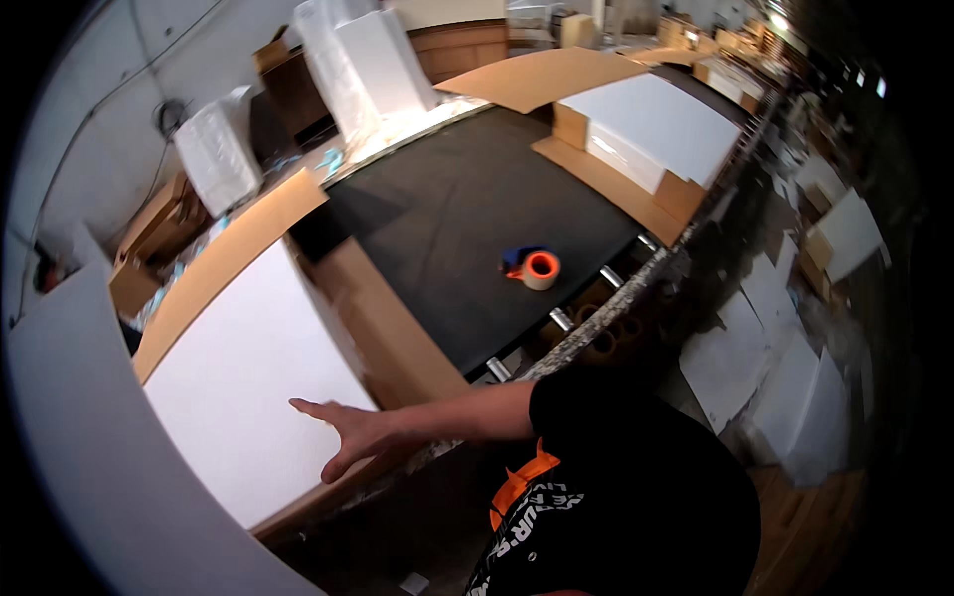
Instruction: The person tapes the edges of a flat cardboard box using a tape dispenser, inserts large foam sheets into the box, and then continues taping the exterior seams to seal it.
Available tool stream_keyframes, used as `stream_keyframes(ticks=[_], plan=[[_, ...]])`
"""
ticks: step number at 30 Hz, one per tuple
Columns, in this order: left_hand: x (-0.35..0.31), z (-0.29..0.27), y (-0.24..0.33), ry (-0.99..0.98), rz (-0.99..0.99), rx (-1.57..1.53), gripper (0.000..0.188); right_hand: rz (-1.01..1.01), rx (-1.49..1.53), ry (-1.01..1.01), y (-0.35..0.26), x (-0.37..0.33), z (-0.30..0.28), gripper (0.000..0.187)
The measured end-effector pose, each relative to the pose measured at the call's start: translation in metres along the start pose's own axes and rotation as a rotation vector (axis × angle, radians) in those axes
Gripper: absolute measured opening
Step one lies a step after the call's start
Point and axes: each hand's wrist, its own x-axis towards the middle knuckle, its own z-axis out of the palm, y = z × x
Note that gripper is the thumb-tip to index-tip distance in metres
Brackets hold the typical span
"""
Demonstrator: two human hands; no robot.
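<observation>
Right hand: the person's right hand (363,437) is hanging palm down over the near white board (258,387), its fingers pointing left; I cannot tell whether they are touching.
Grip: the thumb and index finger are standing wide apart, holding nothing.
Left hand: it is staying outside the view, so I cannot tell its grip.
Near white board: it is lying in an open carton at the belt's left end, with one brown flap (234,263) folding out behind and another (397,318) leaning out onto the belt.
Belt: the black conveyor belt (437,219) is running between two cartons, metal rollers (561,320) showing at its near edge.
Tape: a beige roll (540,270) with an orange core is sitting on the belt, a blue part just beside it.
Far carton: its flaps (616,194) are spreading around a second white board (661,124).
Lettering: pale capitals are slanting across the person's black shirt (656,477), near an orange patch (522,487).
Left edge: a pale panel (60,417) is filling the foreground.
Right side: loose white sheets (730,358) are lying beyond the belt.
</observation>
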Motion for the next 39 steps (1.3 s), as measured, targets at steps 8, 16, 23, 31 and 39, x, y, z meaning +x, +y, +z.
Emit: stream_keyframes(ticks=[8, 16, 23, 31, 39], plan=[[-0.253, 0.167, 0.016, -0.711, -0.796, -0.294, 0.081, -0.266, 0.793, 0.741, -0.08, -0.214, -0.111, 0.09], [-0.595, 0.272, -0.063, -1.752, -0.848, -0.34, 0.069, -0.519, 0.769, 1.514, -0.046, -0.556, -0.298, 0.062], [-0.707, 0.227, -0.168, -1.316, -1.337, -0.023, 0.088, -0.747, 0.429, 1.906, -0.145, -0.776, -0.593, 0.064], [-0.74, 0.263, -0.039, -1.239, -0.837, -0.027, 0.084, -0.304, 0.198, 1.798, -0.201, -0.83, -0.83, 0.093], [-0.806, 0.275, -0.026, -1.484, -0.762, -0.008, 0.091, 0.541, -0.404, 1.437, -0.017, -0.85, -0.729, 0.051]])
